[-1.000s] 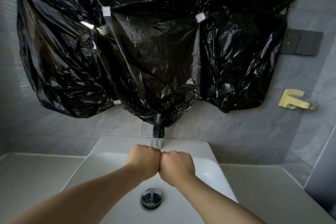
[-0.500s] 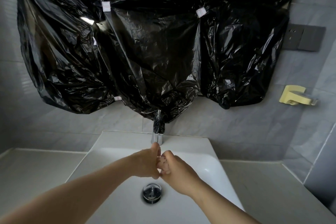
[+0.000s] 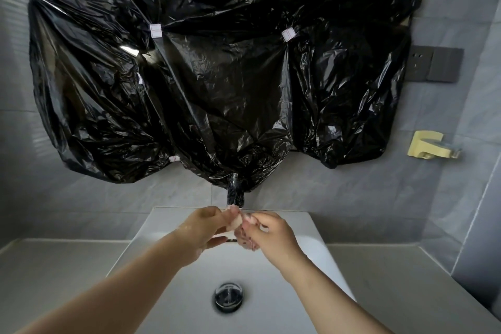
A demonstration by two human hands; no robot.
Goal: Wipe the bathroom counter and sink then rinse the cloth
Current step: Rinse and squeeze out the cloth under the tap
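Both my hands are over the white sink, just under the chrome tap. My left hand and my right hand pinch a small, pale pink wet cloth between them. The cloth hangs bunched below my fingertips, mostly hidden by the fingers. The chrome drain lies in the basin below my forearms. The pale counter runs along both sides of the sink.
Crinkled black plastic sheeting covers the wall above the tap, taped in places. A yellow wall holder is fixed at the right. A dark socket plate sits above it. Grey tiled walls surround the counter.
My fists were pressed together a second ago. They have since opened into a pinch and risen toward the tap, and the pink cloth now shows between the fingers.
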